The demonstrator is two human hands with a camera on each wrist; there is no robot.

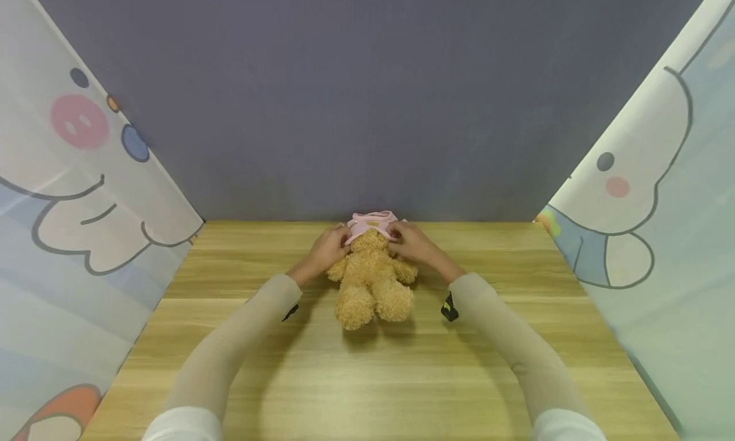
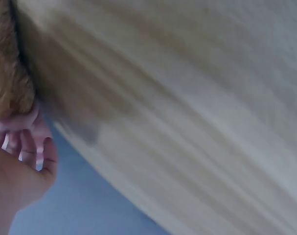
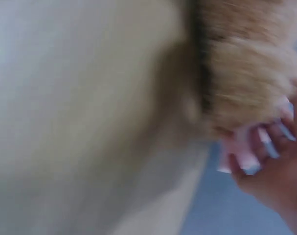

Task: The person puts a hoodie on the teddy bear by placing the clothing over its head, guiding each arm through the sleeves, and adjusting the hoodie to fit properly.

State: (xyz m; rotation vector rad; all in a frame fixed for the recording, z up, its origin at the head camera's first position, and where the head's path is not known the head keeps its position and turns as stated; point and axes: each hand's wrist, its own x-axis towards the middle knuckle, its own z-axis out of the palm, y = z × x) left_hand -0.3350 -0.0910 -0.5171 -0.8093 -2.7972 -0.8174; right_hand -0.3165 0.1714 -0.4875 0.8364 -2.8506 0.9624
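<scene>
A tan plush teddy bear [image 1: 369, 276] lies on the wooden table, legs toward me. Pulled over its head is a small pink garment [image 1: 367, 221], which hides most of the face. My left hand [image 1: 331, 247] pinches the garment's left edge. On the opposite side my right hand [image 1: 416, 242] grips the other edge with curled fingers. In the left wrist view, the bear's fur [image 2: 10, 78] sits just above the curled left fingers. The right wrist view is blurred, with pink cloth [image 3: 241, 151] at the right fingers, below the bear's fuzzy arm [image 3: 248, 81].
A dark grey panel [image 1: 367, 103] rises at the back edge of the wooden table [image 1: 356, 377], right behind the bear's head. Cartoon-printed curtains [image 1: 69, 192] hang along the left side, and a similar curtain [image 1: 660, 249] lines the right.
</scene>
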